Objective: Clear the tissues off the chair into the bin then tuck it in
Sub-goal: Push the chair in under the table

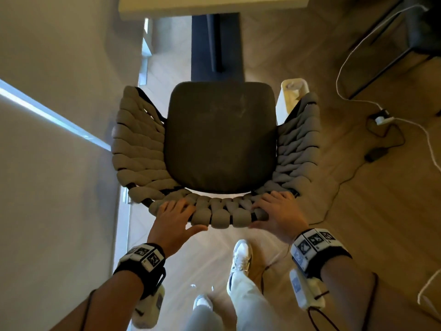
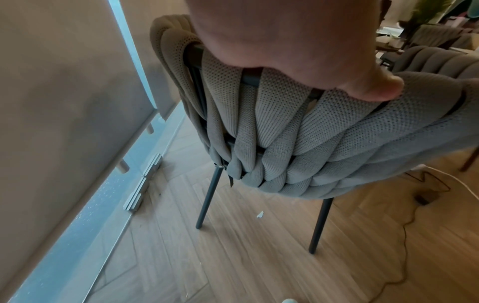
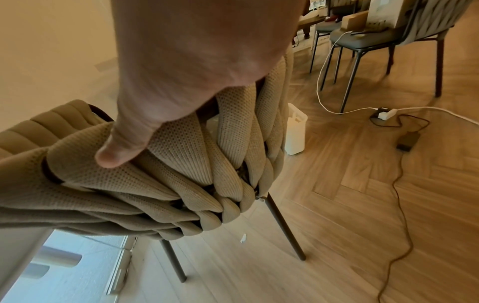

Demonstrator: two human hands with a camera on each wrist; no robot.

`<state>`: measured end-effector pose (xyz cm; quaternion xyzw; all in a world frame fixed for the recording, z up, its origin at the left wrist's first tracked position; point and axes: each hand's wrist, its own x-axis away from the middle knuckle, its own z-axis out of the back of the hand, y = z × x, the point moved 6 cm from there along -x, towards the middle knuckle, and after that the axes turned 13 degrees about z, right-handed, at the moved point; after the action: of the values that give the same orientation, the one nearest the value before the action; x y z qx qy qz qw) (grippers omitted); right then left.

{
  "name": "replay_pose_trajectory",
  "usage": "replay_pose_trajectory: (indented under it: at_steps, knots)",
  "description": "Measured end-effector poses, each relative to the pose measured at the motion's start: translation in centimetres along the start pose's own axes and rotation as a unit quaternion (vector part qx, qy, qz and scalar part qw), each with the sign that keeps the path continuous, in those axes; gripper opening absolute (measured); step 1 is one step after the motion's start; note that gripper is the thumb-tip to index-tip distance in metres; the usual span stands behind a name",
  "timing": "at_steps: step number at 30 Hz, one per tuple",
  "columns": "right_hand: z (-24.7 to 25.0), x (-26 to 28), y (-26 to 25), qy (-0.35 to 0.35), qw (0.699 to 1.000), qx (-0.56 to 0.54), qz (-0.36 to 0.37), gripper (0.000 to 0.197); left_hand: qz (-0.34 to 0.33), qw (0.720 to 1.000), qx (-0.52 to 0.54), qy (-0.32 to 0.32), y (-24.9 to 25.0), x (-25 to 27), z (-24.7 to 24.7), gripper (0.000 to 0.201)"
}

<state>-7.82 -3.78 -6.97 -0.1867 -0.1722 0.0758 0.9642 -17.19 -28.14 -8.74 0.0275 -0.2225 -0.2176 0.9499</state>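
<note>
The chair has a dark seat cushion (image 1: 219,137) with no tissues on it and a woven grey backrest (image 1: 224,212). My left hand (image 1: 175,217) grips the top of the backrest on the left, fingers over the rim and thumb (image 2: 376,88) against the back of the weave. On the right side my right hand (image 1: 276,211) holds the rim the same way, its thumb (image 3: 116,151) on the weave. A white bin (image 1: 292,96) stands on the floor by the chair's far right corner. The pale table (image 1: 214,3) and its dark pedestal (image 1: 217,44) lie straight ahead of the chair.
A wall and a low window strip (image 1: 47,113) run close along the left. White and black cables with a plug block (image 1: 381,118) trail over the wooden floor on the right. A small white scrap (image 2: 260,214) lies under the chair. My white shoes (image 1: 242,254) stand behind it.
</note>
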Motion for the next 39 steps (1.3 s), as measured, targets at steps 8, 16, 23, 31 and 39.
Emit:
replay_pose_trajectory:
  at_steps: [8,16,23,31,39]
  knots:
    - [4.5,-7.3,6.2,0.002,1.0,-0.007,0.009,0.055,0.01,1.0,-0.004,0.001,1.7,-8.9,4.1,0.077]
    - [9.3,-14.3,11.1,-0.016,1.0,-0.015,0.003,0.059,0.005,0.999,-0.018,0.033,2.5,-17.4,7.8,0.069]
    - [12.7,-19.8,14.6,-0.01,1.0,-0.007,0.009,0.058,0.003,0.999,-0.002,0.038,2.4,-24.1,10.6,0.063]
    - [16.2,-24.3,18.5,0.01,0.999,0.0,0.04,0.059,0.012,0.999,0.012,0.051,3.9,-29.1,12.4,0.06]
    - [17.8,-27.1,19.2,0.047,0.997,0.016,0.054,0.057,0.007,0.999,0.015,0.038,3.2,-32.3,14.3,0.074]
